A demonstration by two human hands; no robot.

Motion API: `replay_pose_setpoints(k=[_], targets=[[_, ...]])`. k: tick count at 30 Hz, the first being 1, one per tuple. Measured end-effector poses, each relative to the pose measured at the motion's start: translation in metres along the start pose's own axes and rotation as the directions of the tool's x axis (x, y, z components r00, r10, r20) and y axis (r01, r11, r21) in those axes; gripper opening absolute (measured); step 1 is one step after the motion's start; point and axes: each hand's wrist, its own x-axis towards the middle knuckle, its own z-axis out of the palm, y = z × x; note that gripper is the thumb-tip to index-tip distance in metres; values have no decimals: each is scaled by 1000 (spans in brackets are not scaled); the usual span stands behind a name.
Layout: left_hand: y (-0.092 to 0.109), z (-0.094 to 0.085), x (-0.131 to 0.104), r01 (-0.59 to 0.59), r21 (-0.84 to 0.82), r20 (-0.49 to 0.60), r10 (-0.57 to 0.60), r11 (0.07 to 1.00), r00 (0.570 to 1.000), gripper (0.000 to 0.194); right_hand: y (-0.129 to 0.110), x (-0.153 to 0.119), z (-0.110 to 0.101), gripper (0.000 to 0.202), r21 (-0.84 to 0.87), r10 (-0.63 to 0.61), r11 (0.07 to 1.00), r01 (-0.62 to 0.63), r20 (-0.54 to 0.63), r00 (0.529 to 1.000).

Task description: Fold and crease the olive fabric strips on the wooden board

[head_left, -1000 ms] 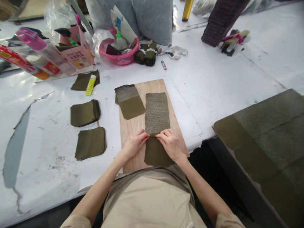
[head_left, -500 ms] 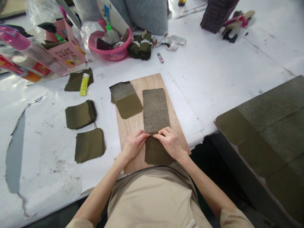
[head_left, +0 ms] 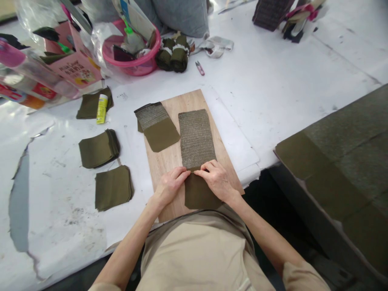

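An olive fabric piece point(head_left: 201, 193) lies lengthwise on the wooden board point(head_left: 163, 161) in front of me. Its far part is grey and ribbed, its near part plain. At the crosswise seam or fold between the two, my left hand point(head_left: 171, 184) pinches the cloth at the left edge. My right hand point(head_left: 216, 180) pinches the same line a little to the right, fingertips almost meeting the left ones. A second, partly ribbed fabric piece point(head_left: 160, 133) rests at the board's left edge, overlapping another.
Left of the board are two stacks of olive fabric pieces point(head_left: 98, 148), and beyond them a yellow glue tube point(head_left: 102, 109) on more cloth. A pink basket point(head_left: 142, 68), fabric rolls point(head_left: 178, 56) and thread snips point(head_left: 200, 68) stand farther back. Large olive fabric point(head_left: 321, 178) lies at right.
The camera view has shifted slightly, so the table things sit a little further left. Both hands keep their pinch at the same line of the fabric.
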Motion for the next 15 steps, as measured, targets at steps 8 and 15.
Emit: replay_pose_setpoints(k=[8, 15], targets=[[0, 0, 0, 23, -20, 17, -23, 1000, 1000, 33, 0, 0, 0, 20, -16, -8, 1000, 8, 24, 1000], [1, -3, 3, -58, 4, -34, 58, 998, 998, 31, -1, 1, -1, 21, -14, -16, 1000, 17, 33, 999]])
